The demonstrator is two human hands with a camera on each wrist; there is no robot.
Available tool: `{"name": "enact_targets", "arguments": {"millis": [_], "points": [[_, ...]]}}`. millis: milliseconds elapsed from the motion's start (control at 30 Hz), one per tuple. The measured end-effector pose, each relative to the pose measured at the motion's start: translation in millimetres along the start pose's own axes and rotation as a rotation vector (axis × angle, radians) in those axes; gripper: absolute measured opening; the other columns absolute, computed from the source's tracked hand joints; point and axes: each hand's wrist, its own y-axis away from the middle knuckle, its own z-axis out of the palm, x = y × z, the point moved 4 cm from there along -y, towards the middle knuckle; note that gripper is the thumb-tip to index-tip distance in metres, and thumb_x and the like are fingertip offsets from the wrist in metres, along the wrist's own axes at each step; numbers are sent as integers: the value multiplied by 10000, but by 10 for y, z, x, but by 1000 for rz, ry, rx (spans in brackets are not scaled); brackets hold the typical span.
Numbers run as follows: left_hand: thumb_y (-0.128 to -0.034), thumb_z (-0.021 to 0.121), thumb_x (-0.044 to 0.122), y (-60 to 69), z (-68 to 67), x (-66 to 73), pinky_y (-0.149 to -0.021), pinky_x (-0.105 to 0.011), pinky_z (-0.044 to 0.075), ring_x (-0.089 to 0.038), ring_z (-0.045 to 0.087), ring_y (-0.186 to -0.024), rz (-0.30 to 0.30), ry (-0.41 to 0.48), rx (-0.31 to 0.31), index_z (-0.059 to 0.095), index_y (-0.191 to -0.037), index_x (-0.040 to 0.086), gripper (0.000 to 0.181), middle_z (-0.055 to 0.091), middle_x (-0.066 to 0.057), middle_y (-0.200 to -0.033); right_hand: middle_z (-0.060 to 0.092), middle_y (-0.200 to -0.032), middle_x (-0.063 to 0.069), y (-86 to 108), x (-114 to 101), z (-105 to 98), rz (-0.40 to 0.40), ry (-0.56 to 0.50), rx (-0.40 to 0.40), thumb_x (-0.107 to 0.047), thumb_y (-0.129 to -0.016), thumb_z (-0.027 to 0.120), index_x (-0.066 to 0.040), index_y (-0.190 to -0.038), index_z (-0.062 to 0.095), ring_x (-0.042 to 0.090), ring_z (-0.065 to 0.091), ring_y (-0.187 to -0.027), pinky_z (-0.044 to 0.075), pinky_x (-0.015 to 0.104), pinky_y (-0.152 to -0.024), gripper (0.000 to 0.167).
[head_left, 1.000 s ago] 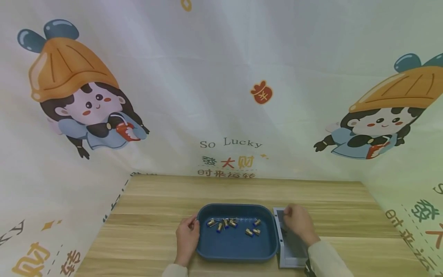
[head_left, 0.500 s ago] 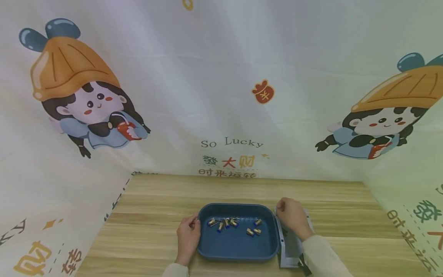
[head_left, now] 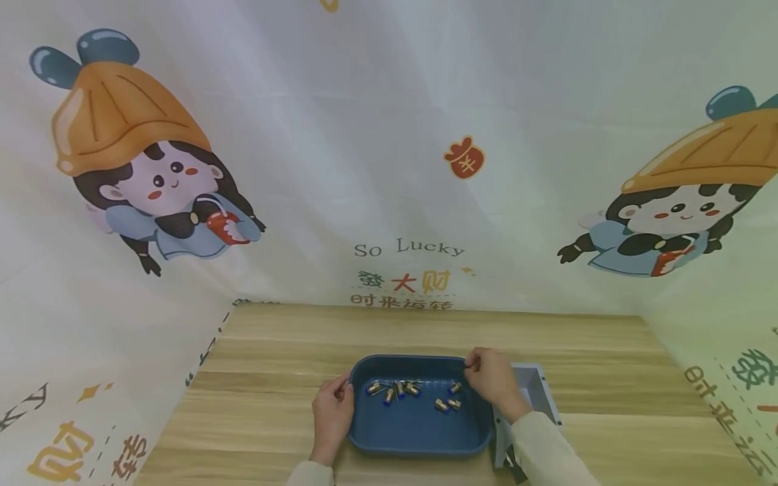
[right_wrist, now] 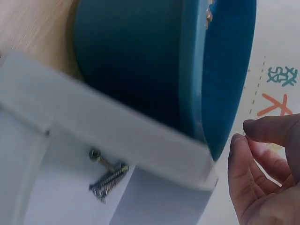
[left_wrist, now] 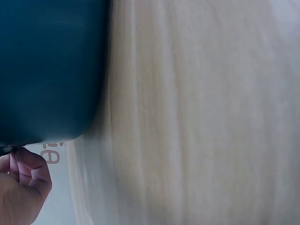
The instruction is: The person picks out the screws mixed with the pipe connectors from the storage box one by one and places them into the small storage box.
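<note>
A dark blue tray (head_left: 419, 425) stands on the table. In it lie several brass fittings with blue ends (head_left: 442, 406), and several thin screws (head_left: 377, 389) lie among the left group. My left hand (head_left: 331, 410) pinches the tray's left rim. My right hand (head_left: 495, 379) is over the tray's far right corner, its fingers loosely curved and the thumb near the index fingertip. In the right wrist view nothing shows between those fingertips. Below that hand, the grey box (head_left: 529, 378) holds screws (right_wrist: 108, 180); in the head view the forearm partly covers the box.
The grey box stands close against the tray's right side. Wooden table (head_left: 273, 378) runs around both. A printed cloth (head_left: 401, 169) hangs behind and at the sides. Something dark (head_left: 513, 466) shows under the right sleeve, its kind unclear.
My right hand has moved left from over the grey box to the tray's far right corner. My left hand keeps its grip on the tray rim. The fittings have stayed put.
</note>
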Motion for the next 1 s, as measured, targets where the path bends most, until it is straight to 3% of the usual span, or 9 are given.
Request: {"name": "enact_targets", "arguments": {"millis": [733, 1000], "points": [[-824, 612, -61, -2, 8, -4, -644, -186, 444, -137, 529, -754, 4, 16, 3, 679, -1048, -74, 234, 622, -116, -855, 630, -632, 18, 3, -98, 385, -28, -25, 12, 33, -695, 658, -25, -749, 684, 85, 510, -551, 440, 246, -513, 83], [-830, 608, -50, 2, -8, -6, -648, -188, 461, -143, 543, -765, -1, 2, 5, 676, -1056, -71, 237, 632, -123, -873, 643, -669, 8, -32, -94, 601, 45, 3, -53, -20, -750, 657, -53, -811, 699, 82, 504, -544, 428, 255, -504, 80]]}}
